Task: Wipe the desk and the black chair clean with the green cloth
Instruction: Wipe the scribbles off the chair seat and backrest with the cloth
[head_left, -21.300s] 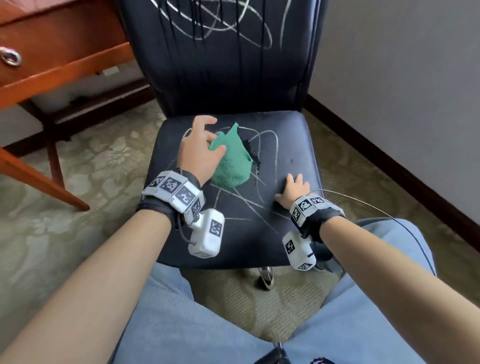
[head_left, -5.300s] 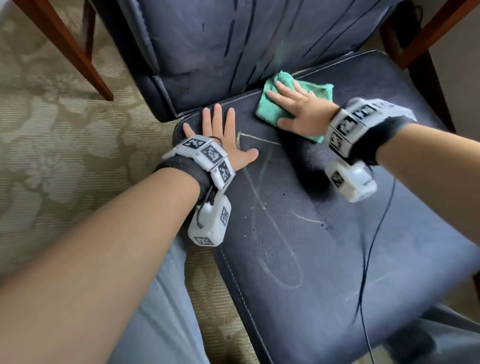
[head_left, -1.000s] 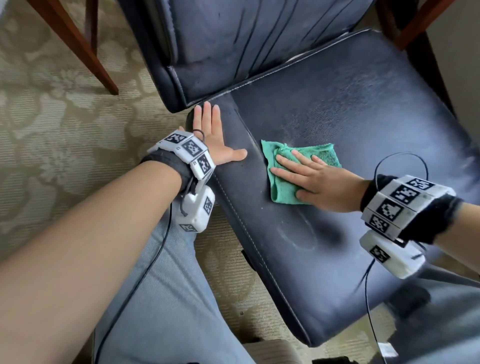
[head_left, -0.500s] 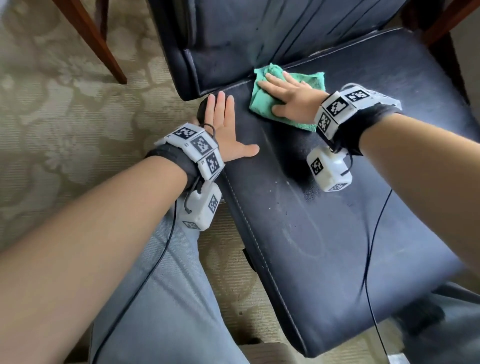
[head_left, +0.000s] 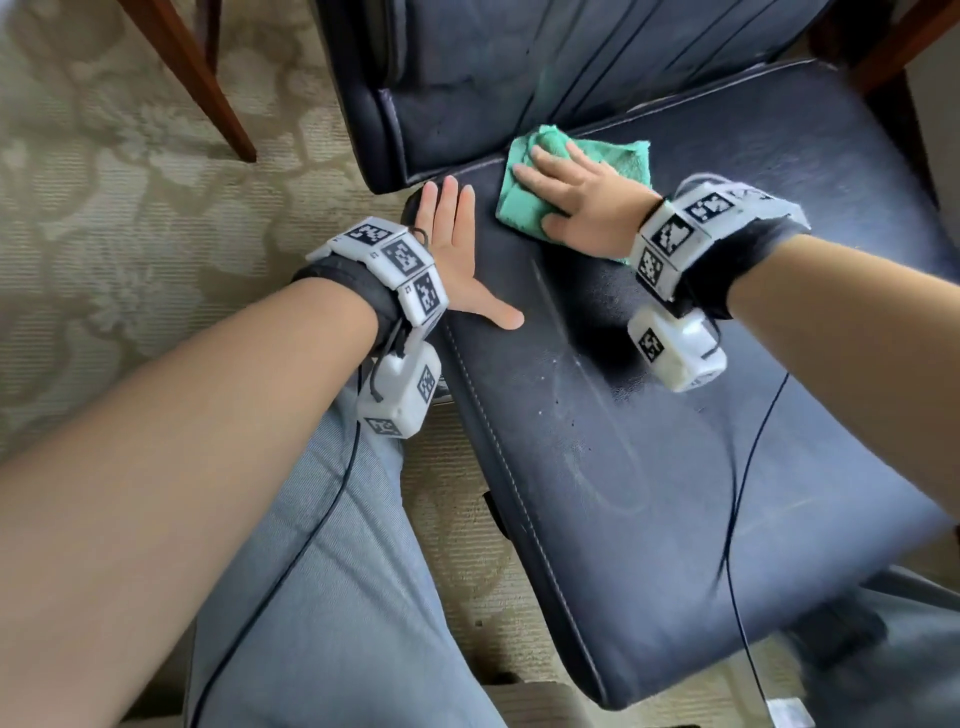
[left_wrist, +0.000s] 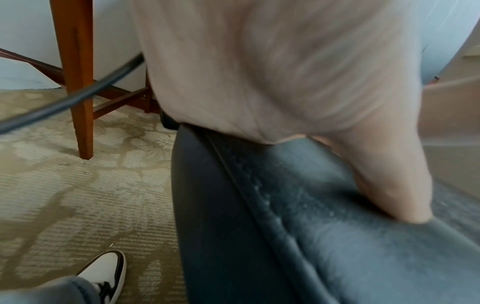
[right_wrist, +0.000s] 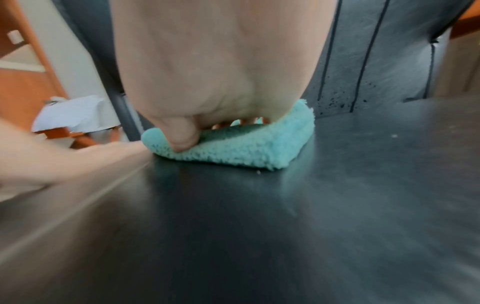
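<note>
The green cloth (head_left: 618, 166) lies folded on the black chair's seat (head_left: 675, 493), right at the seam under the backrest (head_left: 493, 67). My right hand (head_left: 576, 202) lies flat on top of it with straight fingers, pressing it down. In the right wrist view the thumb digs into the cloth (right_wrist: 233, 150) below the right hand (right_wrist: 221, 72). My left hand (head_left: 457, 249) rests open on the seat's left edge, thumb spread out. The left wrist view shows the left hand (left_wrist: 272, 72) lying on the stitched seat edge (left_wrist: 259, 226). Faint pale streaks (head_left: 592, 410) mark the seat.
Wooden legs (head_left: 192, 78) stand on the patterned carpet (head_left: 104, 234) left of the chair. More wood (head_left: 893, 47) shows at the top right. A thin black cable (head_left: 737, 493) trails over the seat. My jeans-clad legs (head_left: 311, 597) are at the chair's front left.
My right hand slid the cloth from the middle of the seat back to the backrest seam and has stayed there for the last half second. My left hand kept its place.
</note>
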